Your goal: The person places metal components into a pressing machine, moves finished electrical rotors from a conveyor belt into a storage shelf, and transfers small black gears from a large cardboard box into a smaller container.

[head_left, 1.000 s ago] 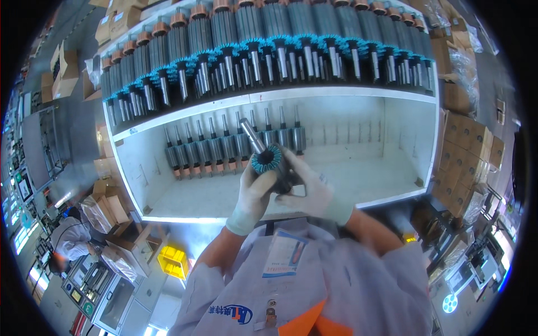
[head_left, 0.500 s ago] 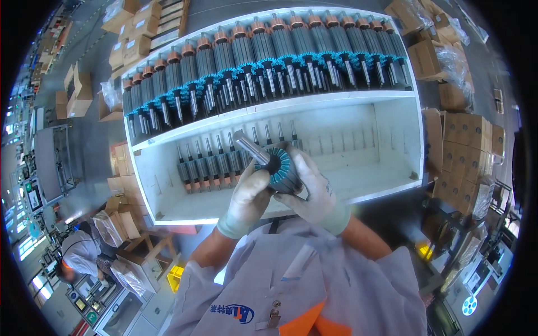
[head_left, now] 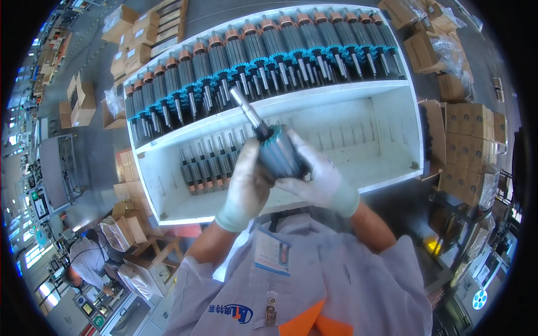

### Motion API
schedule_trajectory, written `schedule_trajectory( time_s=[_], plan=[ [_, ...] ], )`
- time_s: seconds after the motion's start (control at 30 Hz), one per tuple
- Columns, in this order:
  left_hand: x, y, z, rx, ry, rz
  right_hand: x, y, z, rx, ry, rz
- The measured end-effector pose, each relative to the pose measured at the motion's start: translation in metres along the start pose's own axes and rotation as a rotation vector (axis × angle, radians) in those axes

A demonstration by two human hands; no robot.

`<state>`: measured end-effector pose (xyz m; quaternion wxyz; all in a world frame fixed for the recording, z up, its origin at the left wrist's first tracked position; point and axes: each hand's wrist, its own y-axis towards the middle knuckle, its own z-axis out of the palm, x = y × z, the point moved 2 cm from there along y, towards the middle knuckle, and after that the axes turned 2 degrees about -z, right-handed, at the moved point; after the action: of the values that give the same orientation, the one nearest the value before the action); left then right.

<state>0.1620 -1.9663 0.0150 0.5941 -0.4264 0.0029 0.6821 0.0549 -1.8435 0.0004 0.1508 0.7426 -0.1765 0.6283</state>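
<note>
while tight between both hands, one rotor near white box of rotors

This is a factory workshop or assembly floor. Rows of identical rotors fill the upper tier of a white rack, more than any home would keep. Cartons are stacked on the right, and a wooden pallet lies on the grey floor at upper left. At lower left, a co-worker in a pale work shirt bends beside machines.
</note>
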Motion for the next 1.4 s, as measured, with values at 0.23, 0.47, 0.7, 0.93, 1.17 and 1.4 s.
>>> schedule_trajectory(
  time_s=[0.23,0.47,0.7,0.93,1.17,1.4],
  plan=[
    [-0.003,0.019,0.0,-0.009,0.323,-0.056,-0.005,-0.005,-0.012,0.017,0.701,0.331],
    [0.007,0.035,0.001,-0.199,0.057,-0.269,0.0,-0.011,-0.023,0.049,0.788,0.548],
    [0.011,0.035,0.009,-0.275,-0.003,-0.313,0.005,-0.013,-0.024,0.021,0.64,0.579],
    [0.012,0.034,0.01,-0.241,-0.014,-0.323,0.005,-0.016,-0.021,-0.027,0.581,0.577],
    [0.015,0.041,0.007,-0.253,-0.002,-0.293,0.005,-0.014,-0.021,-0.03,0.599,0.542],
    [0.012,0.041,0.004,-0.134,0.188,-0.224,-0.016,-0.014,-0.016,-0.065,0.589,0.379]
  ],
)
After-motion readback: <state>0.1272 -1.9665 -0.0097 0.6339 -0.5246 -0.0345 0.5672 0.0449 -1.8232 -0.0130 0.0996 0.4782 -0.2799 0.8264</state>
